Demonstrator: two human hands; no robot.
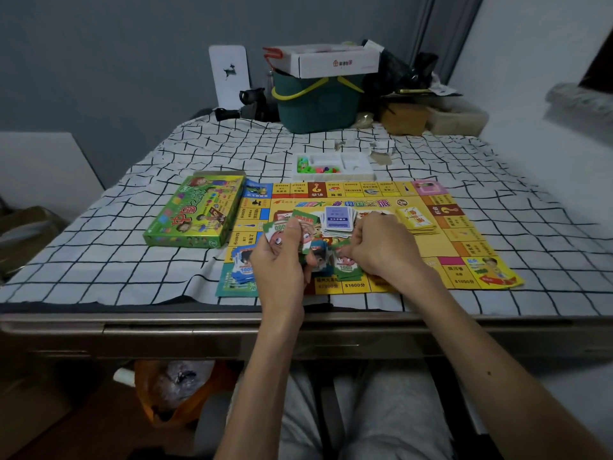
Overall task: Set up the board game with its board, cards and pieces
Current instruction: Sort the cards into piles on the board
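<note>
Now, the board: a yellow game board [464,234] lies flat on the checked cloth [132,260] that covers the counter [166,327], its near edge close to the seated person.
Left hand: the left hand [278,257] is raised over the board's near-left part, with fingers and thumb curled round a fan of notes [292,227], green ones on top.
Right hand: the right hand [378,244] is just beside it. Its fingers are curled and pinch a green note [343,249], which is blurred, above a green stack [346,270] marked 1000 on the board.
Other money: a blue stack [242,270] of notes sits near the board's near-left corner, partly behind the left hand.
Cards: a purple-backed deck [338,220] rests at the board's middle, with yellow cards [418,222] in a pile to its right.
Box: a green game box [195,210] lies on the cloth against the board's left edge.
Pieces: a white tray [358,167] just beyond the board's far edge holds small coloured pieces [310,166] in its left compartments.
Background: a green basket [318,107] with a yellow handle stands at the counter's far end, with a white carton [331,61] on top.
</note>
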